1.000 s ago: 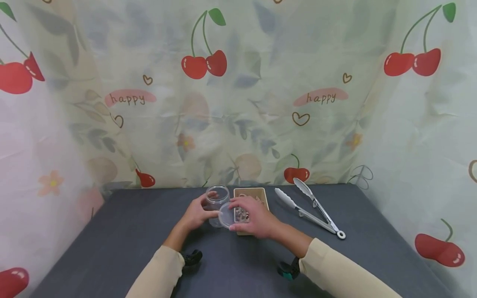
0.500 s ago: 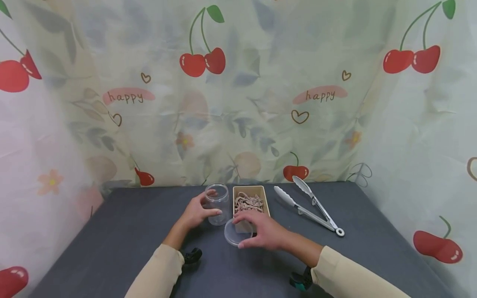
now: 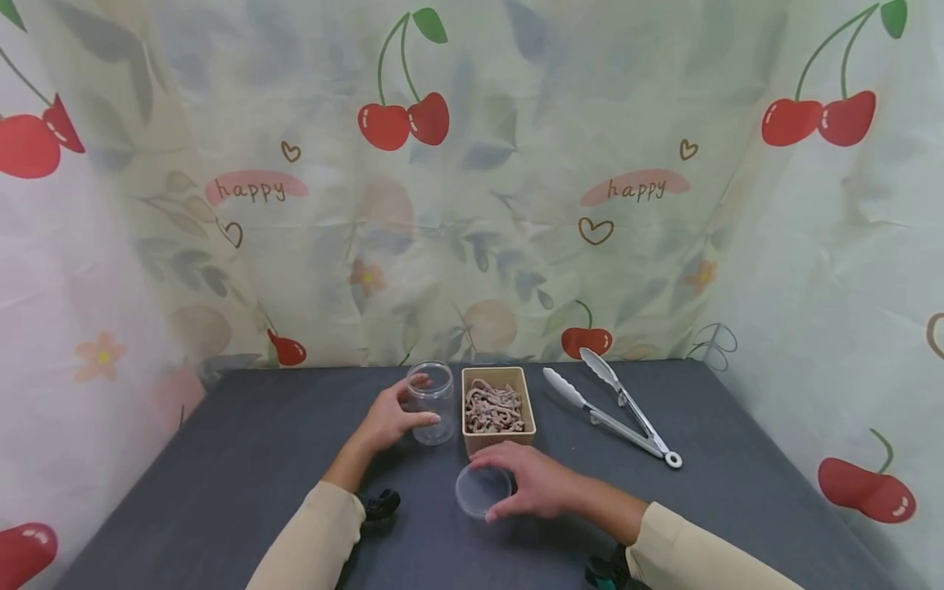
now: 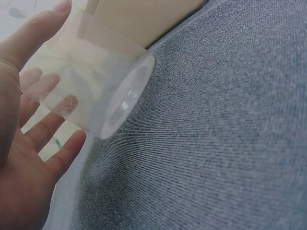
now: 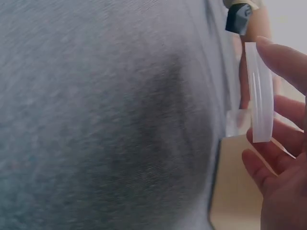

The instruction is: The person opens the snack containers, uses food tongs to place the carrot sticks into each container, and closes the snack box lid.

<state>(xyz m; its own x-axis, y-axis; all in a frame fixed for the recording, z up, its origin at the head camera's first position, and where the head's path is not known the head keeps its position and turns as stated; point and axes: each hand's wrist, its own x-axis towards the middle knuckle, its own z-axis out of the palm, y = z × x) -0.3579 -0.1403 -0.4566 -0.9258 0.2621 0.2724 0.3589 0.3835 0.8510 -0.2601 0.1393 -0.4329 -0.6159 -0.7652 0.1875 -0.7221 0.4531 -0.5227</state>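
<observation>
A clear, open-topped jar (image 3: 433, 406) stands on the dark cloth left of centre. My left hand (image 3: 392, 419) holds it from the left, thumb on the near side and fingers behind; in the left wrist view the fingers show through the wall of the jar (image 4: 91, 76). My right hand (image 3: 533, 482) grips a round translucent lid (image 3: 482, 492) by its edge. Seen edge-on in the right wrist view, the lid (image 5: 260, 93) sits between thumb and fingers, above the cloth. Just beyond it stands a beige box (image 3: 501, 447) filled with brownish, string-like pieces (image 3: 492, 408).
Metal tongs (image 3: 619, 414) with whitish tips lie spread on the right, hinge end toward me. The dark cloth (image 3: 221, 459) covers the table up to a curtain (image 3: 472, 270) printed with cherries, which hangs at the back and sides.
My right hand has drawn the lid away from beside the jar, toward me and slightly right, uncovering the box's contents. My left hand stays at the jar.
</observation>
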